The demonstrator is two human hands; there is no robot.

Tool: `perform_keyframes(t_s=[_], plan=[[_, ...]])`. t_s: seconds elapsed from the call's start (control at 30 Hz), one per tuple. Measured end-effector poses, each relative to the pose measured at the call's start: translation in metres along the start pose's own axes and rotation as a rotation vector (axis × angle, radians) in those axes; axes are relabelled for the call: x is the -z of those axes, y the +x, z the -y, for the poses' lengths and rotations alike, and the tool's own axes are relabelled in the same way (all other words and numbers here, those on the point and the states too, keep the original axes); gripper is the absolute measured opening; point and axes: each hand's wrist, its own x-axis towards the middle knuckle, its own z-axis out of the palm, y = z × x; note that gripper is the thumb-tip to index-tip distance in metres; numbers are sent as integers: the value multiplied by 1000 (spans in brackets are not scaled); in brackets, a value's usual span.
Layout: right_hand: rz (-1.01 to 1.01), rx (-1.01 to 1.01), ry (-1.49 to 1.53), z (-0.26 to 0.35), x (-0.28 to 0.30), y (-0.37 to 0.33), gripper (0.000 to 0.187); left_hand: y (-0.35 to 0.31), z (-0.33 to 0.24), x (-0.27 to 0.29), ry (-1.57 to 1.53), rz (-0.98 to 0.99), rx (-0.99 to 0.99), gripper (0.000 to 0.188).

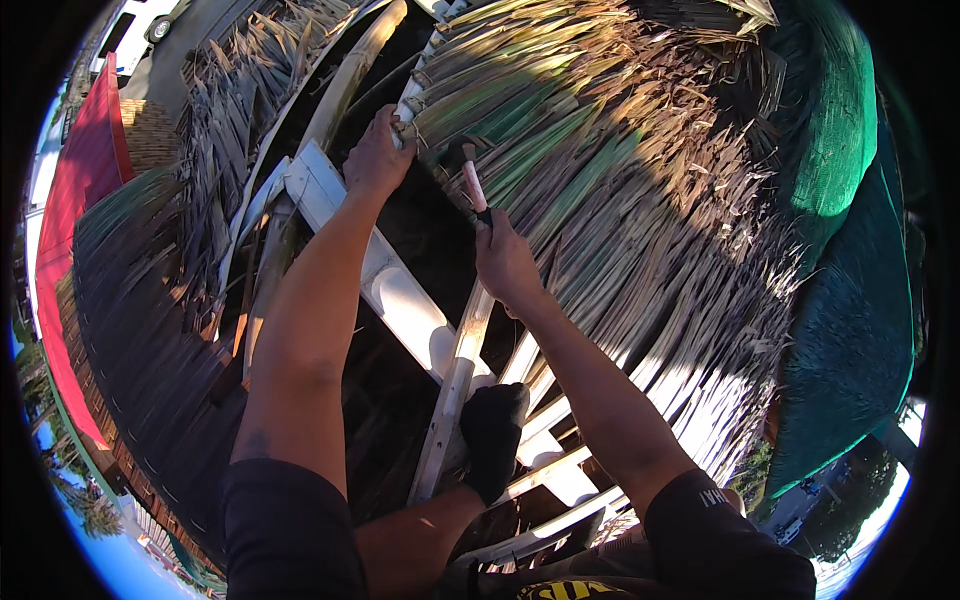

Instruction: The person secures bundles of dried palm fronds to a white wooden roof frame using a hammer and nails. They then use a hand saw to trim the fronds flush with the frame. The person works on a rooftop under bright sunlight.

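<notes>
The right hand (508, 262) is closed around the dark grip of a hammer (473, 187); its pale pink shaft points up and away, and its dark head lies near the edge of the right-hand thatch (610, 200). The left hand (380, 155), further up and to the left, has its fingers bent at a thin white batten (412, 92) beside that same edge; I cannot tell whether it grasps the batten or only rests there.

Below the left hand a broad white beam (400, 290) slants down to the right, partly sunlit. A narrower plank (453, 400) runs from just below the right hand down to the left, meeting the beam. A foot in black footwear (494, 440) is beside this plank, with more pale slats just to its right. Dark gaps show between the timbers.

The right-hand thatch spreads wide, green and brown near the hammer, brightly lit lower down. Beyond it, green netting (840, 120) covers the far right. On the left lie grey, ragged thatch (225, 150) and, further out, a red roof (75, 225). A white vehicle (132, 38) stands at the upper left.
</notes>
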Motion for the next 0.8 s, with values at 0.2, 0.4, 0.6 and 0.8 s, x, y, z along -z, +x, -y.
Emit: perform_keyframes(t_s=[0.2,0.4,0.6,0.8], plan=[[-176,228,267,37,24,-2,24,7,10,-9,-45,-14,-45,78],[-39,85,11,81,14,39,23,1,3,-1,-36,4,-1,87],[-490,437,618,70,16,30,30,0,-1,8,68,138,14,121],[-209,287,197,57,-4,40,28,7,7,3,41,228,50,119]])
